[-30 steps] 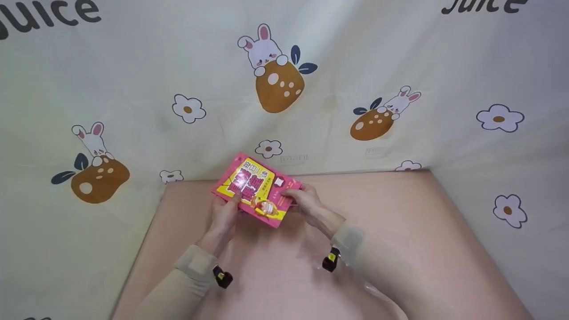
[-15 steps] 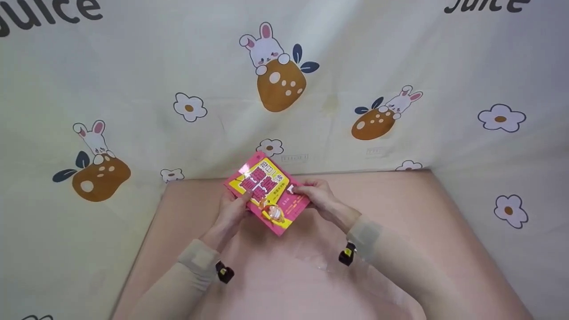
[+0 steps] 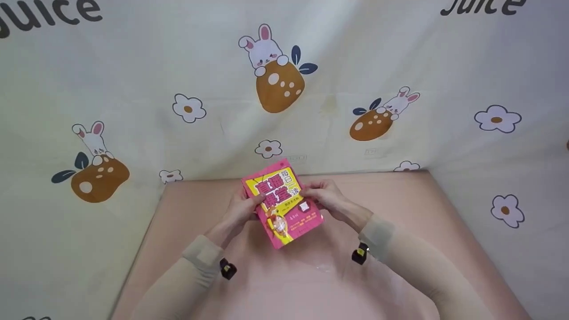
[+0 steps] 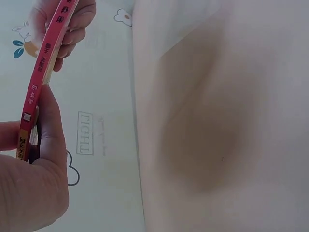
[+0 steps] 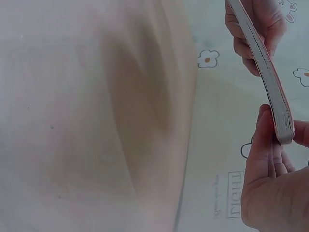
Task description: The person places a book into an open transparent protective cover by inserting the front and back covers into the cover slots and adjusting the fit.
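A pink and yellow paperback book is held up above the table between both hands, its cover facing the head camera. My left hand grips the left edge, thumb on the cover and fingers behind. On the opposite edge my right hand pinches the book the same way. In the left wrist view the pink spine shows, with the left hand around it. The right wrist view shows the white page edges, slightly bowed, and the right hand gripping them.
The pink tabletop lies under the hands, with a clear, shiny sheet or film on it. A pale curtain printed with rabbits and flowers closes off the back and both sides.
The book has turned clockwise, so its cover text now stands nearly upright, and it has shifted right and toward the person. Both hands have moved right with it and keep their grip.
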Action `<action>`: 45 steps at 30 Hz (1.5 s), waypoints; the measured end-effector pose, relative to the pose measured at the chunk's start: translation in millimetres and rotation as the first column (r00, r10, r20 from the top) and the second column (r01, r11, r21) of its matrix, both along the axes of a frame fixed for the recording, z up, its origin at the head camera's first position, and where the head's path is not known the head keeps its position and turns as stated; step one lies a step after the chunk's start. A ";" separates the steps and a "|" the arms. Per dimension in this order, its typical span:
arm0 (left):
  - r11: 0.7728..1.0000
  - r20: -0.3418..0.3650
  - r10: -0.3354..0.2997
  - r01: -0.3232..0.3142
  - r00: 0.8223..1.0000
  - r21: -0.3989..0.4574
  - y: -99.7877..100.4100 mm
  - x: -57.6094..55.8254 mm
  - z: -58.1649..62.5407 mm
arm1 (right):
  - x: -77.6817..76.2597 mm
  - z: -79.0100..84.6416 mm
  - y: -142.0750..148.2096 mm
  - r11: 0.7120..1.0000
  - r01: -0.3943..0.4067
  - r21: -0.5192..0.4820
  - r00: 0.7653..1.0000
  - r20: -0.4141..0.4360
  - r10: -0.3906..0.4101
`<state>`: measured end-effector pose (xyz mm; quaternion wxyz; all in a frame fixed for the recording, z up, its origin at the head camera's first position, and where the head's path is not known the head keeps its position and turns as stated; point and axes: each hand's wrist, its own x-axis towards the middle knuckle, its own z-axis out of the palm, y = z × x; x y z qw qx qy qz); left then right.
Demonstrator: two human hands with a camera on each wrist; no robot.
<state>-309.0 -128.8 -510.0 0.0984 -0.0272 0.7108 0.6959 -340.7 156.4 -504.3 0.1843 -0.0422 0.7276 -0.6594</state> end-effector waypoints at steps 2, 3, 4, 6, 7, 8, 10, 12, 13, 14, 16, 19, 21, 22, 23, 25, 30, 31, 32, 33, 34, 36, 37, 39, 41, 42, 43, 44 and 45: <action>1.000 0.007 -0.008 0.008 1.000 -0.005 0.4 -0.1 0.7 | 0.4 0.0 1.3 1.000 -0.021 -0.002 1.000 0.002 0.021; 1.000 0.012 -0.009 0.009 1.000 -0.002 0.8 -0.1 0.9 | 0.9 0.2 1.8 1.000 -0.028 -0.003 1.000 0.005 0.028; 1.000 0.015 -0.012 0.012 1.000 0.002 1.3 -0.1 1.0 | 1.2 0.2 2.3 0.999 -0.035 -0.006 0.999 0.004 0.035; 1.000 0.016 -0.016 0.016 1.000 0.009 2.4 -0.5 0.8 | 2.3 0.4 3.1 0.999 -0.040 -0.008 0.999 0.009 0.040; 1.000 0.017 -0.018 0.018 1.000 0.012 3.2 -0.8 0.7 | 2.8 0.6 3.6 0.999 -0.043 -0.008 0.999 0.011 0.043; 1.000 0.017 -0.019 0.018 1.000 0.015 4.1 -1.2 0.5 | 3.7 1.0 4.2 0.999 -0.047 -0.006 0.999 0.009 0.047; 1.000 0.018 -0.022 0.022 1.000 0.020 6.1 -1.4 0.3 | 5.1 1.2 5.6 0.998 -0.060 -0.001 0.998 0.004 0.060; 0.999 0.023 -0.025 0.024 0.999 0.022 8.5 -1.8 0.2 | 6.7 1.8 7.4 0.997 -0.072 0.004 0.997 0.003 0.072; 0.999 0.024 -0.028 0.027 0.999 0.020 9.9 -2.1 0.3 | 7.3 2.2 8.5 0.997 -0.077 0.004 0.997 0.002 0.077; 0.999 0.023 -0.031 0.030 0.999 0.017 11.3 -2.4 0.4 | 7.9 2.7 9.7 0.997 -0.079 0.004 0.997 0.003 0.079; 0.999 0.021 -0.041 0.040 0.999 0.012 14.5 -3.0 0.8 | 9.0 3.4 12.9 0.997 -0.079 0.006 0.997 0.009 0.079; 0.999 0.013 -0.054 0.054 0.998 -0.004 19.3 -4.2 1.2 | 10.0 3.2 18.2 0.997 -0.076 0.013 0.997 0.011 0.076; 0.998 0.011 -0.060 0.060 0.998 -0.015 21.9 -4.4 1.7 | 10.5 2.2 22.0 0.997 -0.073 0.021 0.997 0.008 0.073; 0.998 0.014 -0.063 0.063 0.998 -0.022 23.0 -4.8 2.0 | 10.9 2.1 23.5 0.997 -0.070 0.025 0.998 0.007 0.070; 0.997 0.013 -0.069 0.070 0.998 -0.031 24.0 -5.2 2.0 | 11.1 1.9 25.2 0.997 -0.067 0.030 0.998 0.004 0.067; 0.996 0.018 -0.081 0.081 0.997 -0.043 26.0 -5.8 2.0 | 11.8 1.3 29.0 0.997 -0.061 0.042 0.998 0.000 0.061; 0.993 0.019 -0.095 0.096 0.995 -0.063 33.1 -8.3 1.1 | 13.0 0.2 39.6 0.997 -0.049 0.068 0.999 0.006 0.048; 0.994 0.019 -0.090 0.091 0.996 -0.065 34.5 -9.0 1.1 | 13.2 0.2 41.3 0.996 -0.047 0.070 0.999 0.006 0.046; 0.994 0.018 -0.085 0.086 0.996 -0.066 35.8 -9.4 1.2 | 13.4 0.3 42.9 0.997 -0.044 0.071 0.999 0.007 0.043; 0.994 0.019 -0.079 0.080 0.997 -0.070 37.2 -9.8 0.9 | 13.5 0.3 44.1 0.997 -0.040 0.070 0.999 0.008 0.040; 0.995 0.022 -0.071 0.073 0.997 -0.072 38.3 -10.3 0.8 | 13.5 0.5 45.0 0.997 -0.036 0.070 0.999 0.006 0.036; 0.995 0.024 -0.057 0.059 0.998 -0.077 40.5 -10.7 0.3 | 13.5 1.4 46.3 0.997 -0.028 0.068 1.000 -0.002 0.028; 0.996 0.024 -0.052 0.053 0.998 -0.078 41.7 -10.5 0.2 | 13.4 1.9 46.7 0.997 -0.025 0.066 1.000 -0.010 0.026; 0.996 0.026 -0.048 0.050 0.999 -0.078 43.8 -9.9 -0.6 | 13.6 3.4 47.8 0.998 -0.013 0.067 1.000 -0.021 0.014; 0.996 0.027 -0.052 0.054 0.998 -0.071 46.0 -8.9 -1.4 | 14.4 4.4 50.2 0.997 0.003 0.071 1.000 -0.030 -0.001; 0.996 0.030 -0.057 0.059 0.998 -0.067 47.2 -8.3 -1.7 | 14.9 4.6 51.9 0.997 0.009 0.073 0.999 -0.034 -0.006; 0.996 0.030 -0.064 0.066 0.998 -0.062 48.4 -7.5 -2.2 | 15.3 4.4 54.2 0.997 0.014 0.077 0.999 -0.036 -0.012; 0.995 0.029 -0.074 0.076 0.997 -0.060 49.7 -6.7 -2.7 | 16.0 4.3 56.5 0.997 0.019 0.079 0.999 -0.037 -0.017; 0.995 0.031 -0.084 0.086 0.996 -0.057 51.0 -5.9 -3.1 | 16.7 4.0 59.2 0.996 0.022 0.081 0.999 -0.036 -0.019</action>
